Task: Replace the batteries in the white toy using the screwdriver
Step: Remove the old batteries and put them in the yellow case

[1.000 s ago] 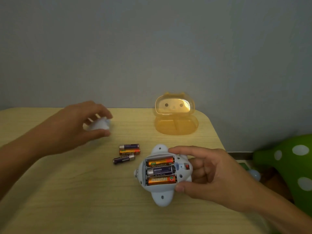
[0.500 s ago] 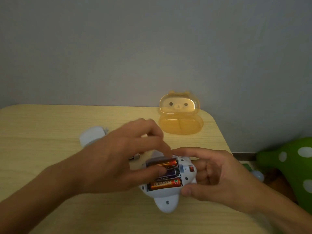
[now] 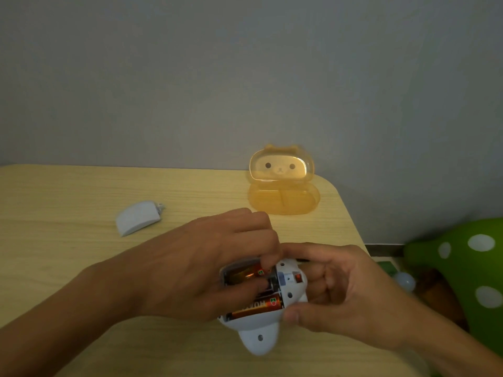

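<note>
Left hand has crossed from the cover at ten o'clock onto the toy.
Its fingertips are pinching a slick, light battery; right hand is clasping the rigid white toy.

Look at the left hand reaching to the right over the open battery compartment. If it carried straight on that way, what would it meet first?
Probably the right hand, which grips the white toy just beyond the left hand. Its fingertips already sit on the batteries; depth is uncertain.
</note>
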Demonstrator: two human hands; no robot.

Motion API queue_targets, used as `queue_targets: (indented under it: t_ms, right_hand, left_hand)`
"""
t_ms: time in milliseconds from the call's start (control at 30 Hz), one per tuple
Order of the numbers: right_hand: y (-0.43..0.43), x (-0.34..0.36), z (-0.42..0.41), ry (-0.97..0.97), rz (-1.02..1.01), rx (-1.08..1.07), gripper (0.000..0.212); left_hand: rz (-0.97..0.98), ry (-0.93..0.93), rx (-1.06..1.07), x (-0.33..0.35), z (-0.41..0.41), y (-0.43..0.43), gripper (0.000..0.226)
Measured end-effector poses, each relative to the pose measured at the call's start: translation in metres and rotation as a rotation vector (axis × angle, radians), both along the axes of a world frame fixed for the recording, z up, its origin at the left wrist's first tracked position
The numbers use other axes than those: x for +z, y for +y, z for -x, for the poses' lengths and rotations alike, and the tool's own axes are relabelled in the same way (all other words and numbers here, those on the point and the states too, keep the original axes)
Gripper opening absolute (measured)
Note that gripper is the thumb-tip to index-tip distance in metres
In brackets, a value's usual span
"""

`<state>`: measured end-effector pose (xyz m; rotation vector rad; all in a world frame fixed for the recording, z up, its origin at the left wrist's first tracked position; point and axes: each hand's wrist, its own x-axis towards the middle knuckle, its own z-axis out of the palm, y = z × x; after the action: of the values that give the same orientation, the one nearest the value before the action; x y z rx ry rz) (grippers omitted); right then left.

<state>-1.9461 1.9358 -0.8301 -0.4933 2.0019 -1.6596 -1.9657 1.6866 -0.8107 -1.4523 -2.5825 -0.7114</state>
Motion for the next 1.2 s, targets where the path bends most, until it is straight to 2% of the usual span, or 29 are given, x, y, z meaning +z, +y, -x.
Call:
queue_targets:
  t_ms: [167, 267, 367, 433, 533, 667, 900, 967, 1067, 1133, 1200]
  right_hand:
    - [0.003, -0.003, 0.003, -0.001, -0.001, -0.033, 0.061]
    - [0.005, -0.003, 0.003, -0.004, -0.01, -0.057, 0.062]
    - [0.009, -0.003, 0.002, 0.002, -0.023, -0.086, 0.062]
    - [0.012, -0.002, 0.001, 0.003, -0.041, -0.094, 0.062]
    - [0.016, 0.001, -0.001, -0.004, -0.044, -0.1, 0.062]
    - [0.021, 0.003, -0.004, 0.002, -0.034, -0.107, 0.063]
    - [0.024, 0.004, -0.004, 0.007, -0.019, -0.111, 0.061]
    - [0.026, 0.002, -0.003, 0.011, -0.01, -0.117, 0.061]
    - [0.028, 0.0, -0.003, -0.008, 0.018, -0.12, 0.061]
    - [0.027, 0.0, -0.003, -0.016, 0.027, -0.118, 0.061]
    - [0.025, 0.0, -0.002, -0.006, 0.024, -0.115, 0.059]
  left_hand:
    - [-0.088, -0.069, 0.061, 0.003, 0.006, -0.009, 0.01]
    - [-0.285, -0.193, 0.086, 0.013, 0.024, -0.005, 0.014]
    - [-0.484, -0.274, 0.199, 0.019, 0.056, 0.004, 0.019]
    - [-0.427, -0.18, 0.303, 0.015, 0.079, 0.014, 0.019]
    - [-0.206, -0.013, 0.4, -0.006, 0.106, 0.033, 0.017]
    - [-0.023, 0.092, 0.46, -0.03, 0.122, 0.044, 0.017]
    - [0.021, 0.139, 0.464, -0.029, 0.113, 0.041, 0.034]
    - [-0.045, 0.121, 0.396, -0.017, 0.094, 0.038, 0.029]
    - [-0.124, -0.02, 0.166, 0.004, 0.047, 0.031, 0.018]
    - [-0.087, -0.101, 0.057, 0.012, 0.018, 0.029, 0.015]
    - [-0.019, -0.089, 0.027, 0.011, 0.002, 0.03, 0.015]
